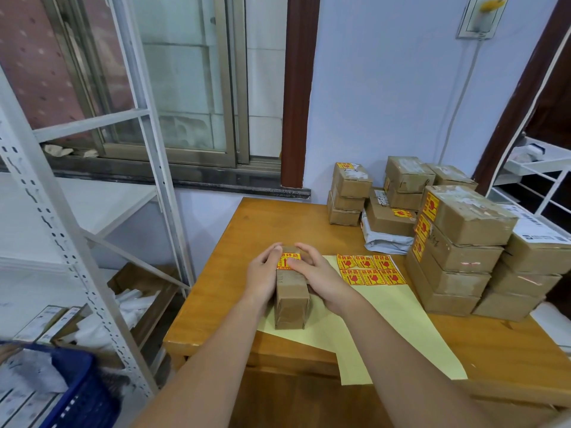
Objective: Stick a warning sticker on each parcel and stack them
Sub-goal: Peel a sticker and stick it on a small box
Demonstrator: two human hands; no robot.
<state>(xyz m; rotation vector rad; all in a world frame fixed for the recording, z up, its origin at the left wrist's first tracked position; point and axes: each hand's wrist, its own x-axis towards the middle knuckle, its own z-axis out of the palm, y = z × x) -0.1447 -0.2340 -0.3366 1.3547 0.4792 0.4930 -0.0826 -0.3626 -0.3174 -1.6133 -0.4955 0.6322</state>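
- Parcel [290, 291]: small brown carton lying long-axis away from the person at the near-left of the table [222, 291], its near end over the corner of the yellow backing sheet [395, 319].
- Warning sticker [289, 261]: yellow/red, sits on the far end of the parcel's top face. Looks just laid down; probably being pressed flat.
- Left hand [262, 273]: cups the parcel's left side, fingers [276, 250] curled round the far top edge. Reads as a brace so the box doesn't slide under pressing.
- Right hand [321, 278]: wraps the right side, thumb lying across the top at the sticker's lower edge, other fingers arched over the far corner. Both hands narrow, holding the carton.
- Remaining stickers [370, 270]: two rows of three at the sheet's far end, just right of the right hand, so the next peel is a short reach.
- Tall stack [457, 251]: right side of the table, well apart from the parcel; stickers visible on the left faces of its upper boxes. Likely the drop-off pile.
- Further stacks [350, 194] at the far edge by the wall, some labelled; can't tell for all.
- Grey mailer bag [386, 239] lies under a carton between those stacks and the sheet.
- Judgement: sticking step nearly done on this one; stacking not yet.
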